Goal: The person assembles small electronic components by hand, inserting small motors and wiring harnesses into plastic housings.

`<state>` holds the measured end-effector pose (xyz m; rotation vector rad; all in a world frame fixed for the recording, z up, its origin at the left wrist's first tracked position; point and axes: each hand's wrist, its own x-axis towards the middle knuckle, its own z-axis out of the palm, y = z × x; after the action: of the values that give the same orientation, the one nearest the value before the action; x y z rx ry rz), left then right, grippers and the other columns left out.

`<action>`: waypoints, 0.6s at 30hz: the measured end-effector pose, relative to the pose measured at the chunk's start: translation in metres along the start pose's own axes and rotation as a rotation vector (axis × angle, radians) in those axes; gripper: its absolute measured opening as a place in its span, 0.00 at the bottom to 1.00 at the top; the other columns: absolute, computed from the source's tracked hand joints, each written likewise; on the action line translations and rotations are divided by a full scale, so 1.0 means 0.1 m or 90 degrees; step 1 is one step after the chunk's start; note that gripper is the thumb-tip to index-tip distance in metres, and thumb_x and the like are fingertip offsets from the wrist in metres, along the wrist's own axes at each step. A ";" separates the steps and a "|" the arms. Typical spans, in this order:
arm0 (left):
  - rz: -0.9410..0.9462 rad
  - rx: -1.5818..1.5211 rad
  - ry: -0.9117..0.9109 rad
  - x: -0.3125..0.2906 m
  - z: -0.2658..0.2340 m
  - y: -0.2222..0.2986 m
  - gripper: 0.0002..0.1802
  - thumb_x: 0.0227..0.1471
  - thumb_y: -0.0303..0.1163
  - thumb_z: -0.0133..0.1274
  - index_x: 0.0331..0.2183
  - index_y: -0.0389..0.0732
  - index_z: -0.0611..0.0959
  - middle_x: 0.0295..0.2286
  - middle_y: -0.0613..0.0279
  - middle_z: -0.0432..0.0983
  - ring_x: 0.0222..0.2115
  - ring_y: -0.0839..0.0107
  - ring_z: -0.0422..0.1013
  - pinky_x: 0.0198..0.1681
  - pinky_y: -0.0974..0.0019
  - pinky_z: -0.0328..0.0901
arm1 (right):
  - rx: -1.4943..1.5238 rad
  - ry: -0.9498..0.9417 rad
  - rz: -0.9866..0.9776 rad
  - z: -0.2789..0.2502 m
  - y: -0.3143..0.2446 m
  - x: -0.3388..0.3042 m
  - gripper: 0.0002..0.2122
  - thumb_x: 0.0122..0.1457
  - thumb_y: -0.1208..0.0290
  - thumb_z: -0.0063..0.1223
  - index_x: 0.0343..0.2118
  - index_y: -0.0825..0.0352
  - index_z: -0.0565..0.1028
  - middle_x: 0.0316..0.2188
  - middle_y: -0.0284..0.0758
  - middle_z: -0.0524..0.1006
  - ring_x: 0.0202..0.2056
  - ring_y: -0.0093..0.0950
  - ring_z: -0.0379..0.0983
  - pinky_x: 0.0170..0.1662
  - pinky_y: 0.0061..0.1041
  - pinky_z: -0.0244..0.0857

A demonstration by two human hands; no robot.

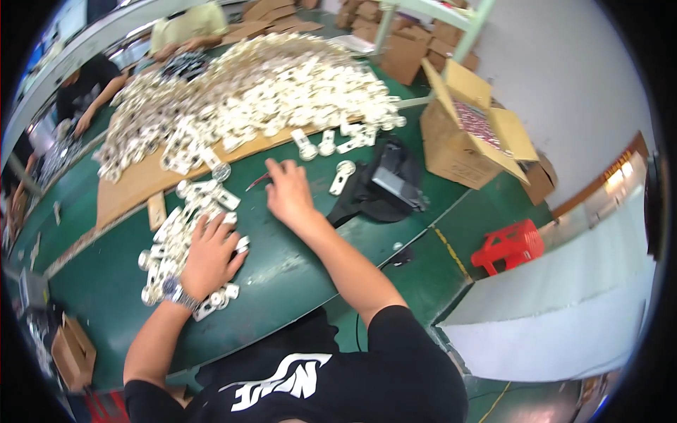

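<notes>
My left hand [209, 258], a metal watch on its wrist, lies with fingers spread over a loose heap of white plastic parts [166, 243]. These are flat pieces with a round end and dark openings. Further right and farther off, my right hand [288, 192] is above the green table, its fingers curled. A thin dark-red piece, like a short wire [258, 181], sticks out to the left of its fingers and seems to be held by them. One loose white part [343, 177] lies to the right of this hand.
A large mound of white parts [282, 88] covers a cardboard sheet [127, 190] at the back. Right of my hands lies a black bag [367, 194]; beyond it stands an open carton [451, 151] of reddish items. A red plastic stool [509, 245] is on the floor. Two people work across the table.
</notes>
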<state>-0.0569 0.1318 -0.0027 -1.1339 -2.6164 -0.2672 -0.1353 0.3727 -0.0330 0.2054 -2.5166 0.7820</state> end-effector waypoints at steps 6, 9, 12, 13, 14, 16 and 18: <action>0.001 -0.020 0.025 0.05 -0.11 -0.03 0.19 0.50 0.35 0.65 0.39 0.32 0.80 0.44 0.48 0.76 0.56 0.47 0.68 0.65 0.43 0.58 | 0.020 0.182 -0.122 -1.58 -0.02 0.21 0.18 0.60 0.73 0.64 0.53 0.66 0.78 0.50 0.44 0.78 0.53 0.45 0.72 0.59 0.40 0.66; -0.012 -0.030 0.022 0.05 -0.14 -0.08 0.18 0.49 0.34 0.65 0.38 0.32 0.80 0.44 0.47 0.76 0.56 0.46 0.68 0.64 0.42 0.58 | -0.063 0.295 -0.064 -2.56 0.34 0.48 0.16 0.59 0.73 0.64 0.51 0.67 0.80 0.48 0.44 0.79 0.51 0.45 0.74 0.58 0.43 0.67; -0.014 -0.047 0.012 0.10 -0.11 -0.05 0.19 0.48 0.34 0.65 0.39 0.31 0.80 0.45 0.46 0.75 0.57 0.45 0.66 0.65 0.41 0.57 | -0.363 0.348 0.076 -3.61 1.13 0.71 0.19 0.62 0.59 0.64 0.50 0.68 0.81 0.47 0.46 0.82 0.50 0.41 0.79 0.54 0.39 0.72; -0.018 -0.050 0.009 0.10 -0.12 -0.05 0.20 0.48 0.34 0.65 0.39 0.31 0.80 0.46 0.46 0.75 0.57 0.44 0.65 0.65 0.40 0.57 | -0.361 0.303 0.199 -3.92 1.41 0.78 0.28 0.62 0.50 0.63 0.55 0.68 0.79 0.53 0.52 0.79 0.57 0.50 0.72 0.63 0.46 0.64; -0.026 -0.055 0.016 0.09 -0.11 -0.06 0.20 0.48 0.34 0.65 0.39 0.31 0.80 0.46 0.46 0.75 0.58 0.45 0.65 0.65 0.39 0.56 | -0.420 0.253 0.292 -4.14 1.59 0.82 0.33 0.60 0.44 0.63 0.57 0.68 0.78 0.56 0.53 0.78 0.60 0.51 0.70 0.65 0.46 0.63; -0.034 -0.065 0.022 0.10 -0.08 -0.05 0.19 0.48 0.33 0.65 0.38 0.32 0.79 0.45 0.46 0.74 0.58 0.45 0.65 0.65 0.39 0.56 | -0.417 0.102 0.491 -4.60 2.16 0.84 0.47 0.51 0.28 0.63 0.62 0.67 0.75 0.62 0.53 0.74 0.65 0.49 0.67 0.67 0.46 0.62; -0.046 -0.060 0.021 0.10 -0.06 -0.06 0.18 0.48 0.33 0.64 0.38 0.32 0.79 0.45 0.47 0.74 0.58 0.45 0.65 0.65 0.39 0.56 | -0.423 -0.157 0.567 -4.67 2.38 0.90 0.53 0.45 0.23 0.63 0.64 0.67 0.74 0.62 0.51 0.75 0.64 0.49 0.70 0.65 0.45 0.64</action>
<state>-0.0664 0.1328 0.0056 -1.0548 -2.6437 -0.4245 -0.0878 0.8338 0.2278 -1.1598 -2.9108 0.1469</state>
